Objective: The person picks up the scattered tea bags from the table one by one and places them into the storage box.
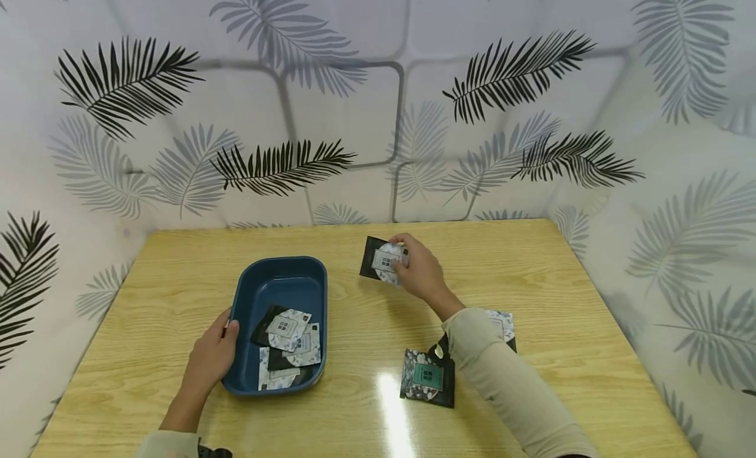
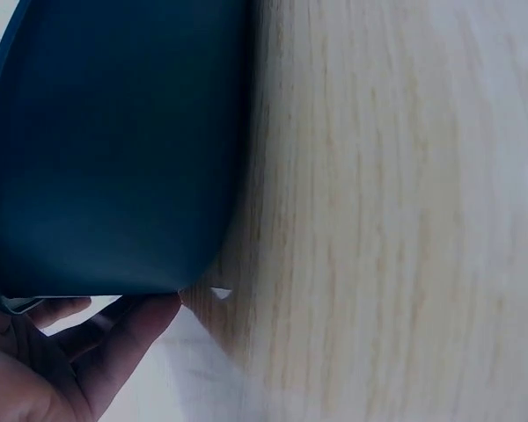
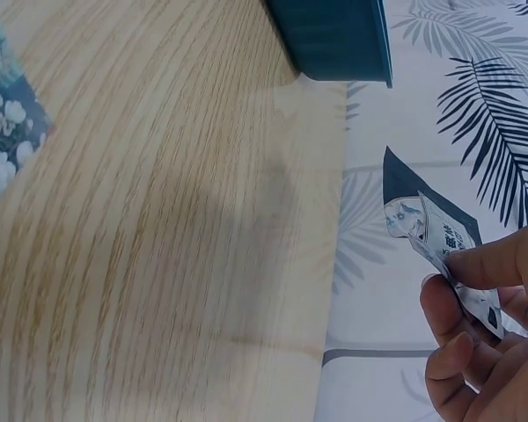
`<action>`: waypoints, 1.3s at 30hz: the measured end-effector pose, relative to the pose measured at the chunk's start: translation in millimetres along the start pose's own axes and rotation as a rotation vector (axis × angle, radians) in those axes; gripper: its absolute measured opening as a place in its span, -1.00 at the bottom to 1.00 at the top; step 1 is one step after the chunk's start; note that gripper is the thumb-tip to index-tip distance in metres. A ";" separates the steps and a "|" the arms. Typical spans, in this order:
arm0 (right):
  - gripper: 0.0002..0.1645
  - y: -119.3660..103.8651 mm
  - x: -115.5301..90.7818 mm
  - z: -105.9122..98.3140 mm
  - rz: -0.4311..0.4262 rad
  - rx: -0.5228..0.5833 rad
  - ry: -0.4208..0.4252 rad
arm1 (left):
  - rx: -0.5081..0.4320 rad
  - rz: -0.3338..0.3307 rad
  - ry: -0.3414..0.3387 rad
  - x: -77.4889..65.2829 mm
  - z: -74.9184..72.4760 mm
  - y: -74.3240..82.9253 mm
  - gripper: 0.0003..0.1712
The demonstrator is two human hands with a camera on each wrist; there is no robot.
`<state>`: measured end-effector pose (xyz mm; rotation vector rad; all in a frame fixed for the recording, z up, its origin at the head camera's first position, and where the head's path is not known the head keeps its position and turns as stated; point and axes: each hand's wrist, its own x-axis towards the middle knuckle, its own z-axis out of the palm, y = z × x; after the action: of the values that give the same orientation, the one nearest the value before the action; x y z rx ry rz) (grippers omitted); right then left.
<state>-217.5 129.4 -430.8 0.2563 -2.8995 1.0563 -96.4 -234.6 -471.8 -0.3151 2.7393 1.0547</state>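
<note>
My right hand (image 1: 420,269) pinches a small black-and-white printed sachet (image 1: 384,260) by its right side, above the table's far half. In the right wrist view the thumb lies on the front of the sachet (image 3: 436,237) and the fingers are behind it. A dark blue plastic basin (image 1: 324,294) stands to the left, and several similar sachets (image 1: 291,332) lie overlapping in its near part. At the basin's left wall, my left hand (image 1: 211,353) grips the rim, thumb on top; the left wrist view shows its fingers (image 2: 128,347) against the outside.
A sachet with a green label (image 1: 428,377) lies on the wooden table (image 1: 360,353) near the right forearm. Another sachet (image 1: 502,323) is partly hidden under the sleeve. Behind the table hangs a leaf-patterned cloth (image 1: 348,117).
</note>
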 end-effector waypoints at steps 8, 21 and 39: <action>-0.49 -6.4 -0.9 1.0 -0.017 -0.011 -0.006 | -0.003 0.009 -0.003 0.6 0.6 -0.9 -0.35; -0.50 -24.3 -2.2 8.2 -0.081 0.007 -0.002 | -0.012 -0.008 -0.002 0.7 1.7 -1.8 -0.35; -0.51 -40.9 -5.2 15.1 -0.152 0.032 -0.012 | -0.007 0.004 0.003 0.7 1.5 -1.4 -0.34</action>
<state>-205.2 89.5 -417.0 0.4768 -2.8217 1.0801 -96.5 -234.7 -474.0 -0.3127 2.7400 1.0658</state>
